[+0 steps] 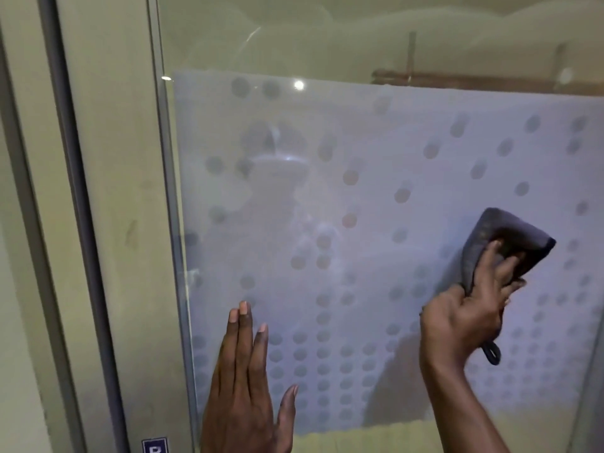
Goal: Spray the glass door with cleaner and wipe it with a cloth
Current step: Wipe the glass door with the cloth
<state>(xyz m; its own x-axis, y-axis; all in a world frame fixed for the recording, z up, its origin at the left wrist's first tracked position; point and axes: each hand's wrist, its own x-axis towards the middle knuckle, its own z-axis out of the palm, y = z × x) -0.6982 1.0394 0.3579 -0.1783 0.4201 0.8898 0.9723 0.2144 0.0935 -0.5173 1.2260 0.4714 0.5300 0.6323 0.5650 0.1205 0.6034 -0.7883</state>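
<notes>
**Cloth on the frosted pane**

My right hand [464, 318] was raised against the clear glass door with its frosted, dot-patterned film panel [376, 223], and my fingers [500, 273] were curled tight around a folded dark grey microfibre cloth [503, 246]. The cloth stuck up above my knuckles and lay against the frosted film toward the right side of the pane; its small hanging loop [492, 351] dangled below the heel of my hand.

My left hand [248, 387] held nothing. It was flat, fingers straight and close together, thumb out to the side, near the lower left corner of the film (whether the palm actually touched the glass, I could not tell). Just left of it ran the pale metal door frame [114, 191] with a dark grey seal strip [70, 158]. A small blue sticker [154, 446] sat at the bottom of that frame.
</notes>
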